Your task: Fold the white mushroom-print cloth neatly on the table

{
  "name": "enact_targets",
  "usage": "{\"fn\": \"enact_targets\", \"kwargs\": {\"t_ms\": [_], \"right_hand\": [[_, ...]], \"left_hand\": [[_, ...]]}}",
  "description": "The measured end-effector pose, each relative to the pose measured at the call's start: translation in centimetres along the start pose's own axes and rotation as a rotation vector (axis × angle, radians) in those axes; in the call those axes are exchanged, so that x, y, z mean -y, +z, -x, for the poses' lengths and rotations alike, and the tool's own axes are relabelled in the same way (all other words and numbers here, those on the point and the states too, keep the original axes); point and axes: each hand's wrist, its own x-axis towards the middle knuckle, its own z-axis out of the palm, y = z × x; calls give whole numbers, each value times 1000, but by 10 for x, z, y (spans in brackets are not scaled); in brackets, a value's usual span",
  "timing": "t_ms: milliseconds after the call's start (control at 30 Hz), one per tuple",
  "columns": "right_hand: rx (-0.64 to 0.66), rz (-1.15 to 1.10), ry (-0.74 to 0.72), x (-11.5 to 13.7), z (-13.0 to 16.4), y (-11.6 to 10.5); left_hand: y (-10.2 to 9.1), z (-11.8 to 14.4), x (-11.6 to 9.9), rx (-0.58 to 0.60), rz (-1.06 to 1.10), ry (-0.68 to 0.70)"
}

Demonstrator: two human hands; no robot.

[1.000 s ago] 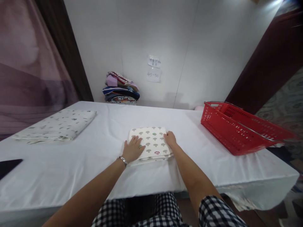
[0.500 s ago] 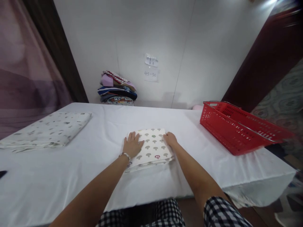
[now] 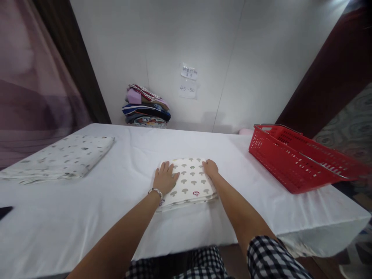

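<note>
A folded white cloth (image 3: 190,182) printed with grey mushrooms and a few coloured ones lies near the table's front edge. My left hand (image 3: 165,180), with a bracelet at the wrist, rests flat on the cloth's left side, fingers spread. At the right edge, my right hand (image 3: 210,168) has its fingers curled together against the far right corner of the cloth; the fingertips are partly hidden. Another folded white cloth (image 3: 66,155) with small dark prints lies flat at the table's left.
A red plastic basket (image 3: 293,166) with metal handles stands at the right of the white-covered table (image 3: 130,228). Behind the table is a stack of folded fabrics (image 3: 147,108) against the wall. Paper notes (image 3: 188,83) hang there. A dark object (image 3: 5,211) lies at the left edge.
The whole scene has shifted slightly right as the head view turned a little. Both hands stay at the sides of the mushroom-print cloth, with hardly any movement.
</note>
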Motion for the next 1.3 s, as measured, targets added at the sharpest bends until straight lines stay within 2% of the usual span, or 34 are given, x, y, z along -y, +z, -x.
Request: {"fn": "enact_targets", "kwargs": {"t_ms": [100,200,267,300,367,433,600,700,800,867,933,1033,1167,1300], "right_hand": [[-14,43,-76,22,12,-7],[-55,71,-408,53,33,1],[45,45,-588,67,43,13],[110,44,-622,70,46,19],[183,66,-586,65,46,28],[180,104,-483,52,41,30],[169,146,-299,21,24,19],[181,154,-243,18,22,14],[154,172,-175,27,26,13],[85,166,-235,38,33,15],[41,130,-380,53,40,18],[83,69,-500,74,44,27],[160,63,-486,86,35,37],[167,114,-404,66,21,36]], "left_hand": [[0,0,0,8,13,-5],[-1,1,-1,-18,20,-1],[-2,1,-1,-28,16,6],[-2,1,-1,-27,13,10],[-3,1,-1,-10,12,9],[-4,0,-1,15,19,-1],[-4,-1,-1,41,36,-16],[-3,-1,0,44,51,-19],[-3,-1,0,46,52,-20],[-4,-1,0,43,50,-24],[-4,-1,-1,38,49,-28],[-5,-1,-1,19,53,-23],[-4,-1,0,19,59,-15],[-5,-1,0,42,68,-15]]}}
